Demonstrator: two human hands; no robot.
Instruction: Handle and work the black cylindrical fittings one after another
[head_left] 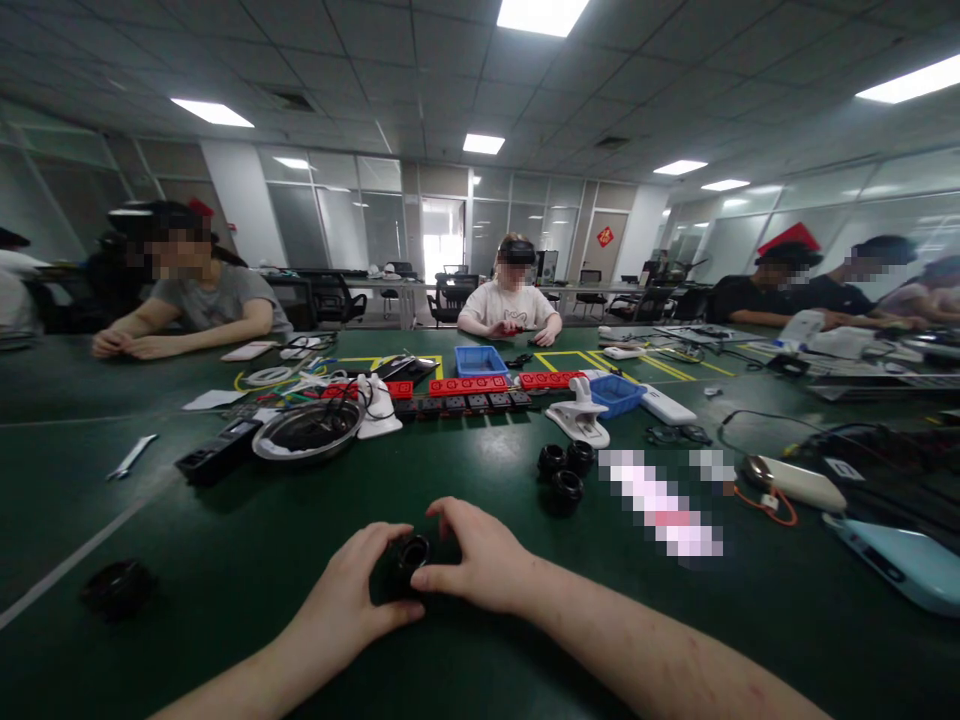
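Note:
Both my hands meet low in the middle of the view over a dark green table [225, 560]. Between them is a small black round part [411, 556] with a hollow centre. My left hand [352, 585] curls around its left side. My right hand [480, 555] pinches its right side with thumb and fingers. Three similar black round parts [564, 470] lie together on the table a short way beyond my right hand. Another black round part [116, 588] lies alone at the far left near the table's white line.
A round metal dish [307, 432], a black box [217, 452], a wrench [131, 456], red and black power strips [465, 392], blue trays [480, 360] and a white clamp [579, 415] lie further back. Cables and devices [847, 470] crowd the right. Several people sit around the table.

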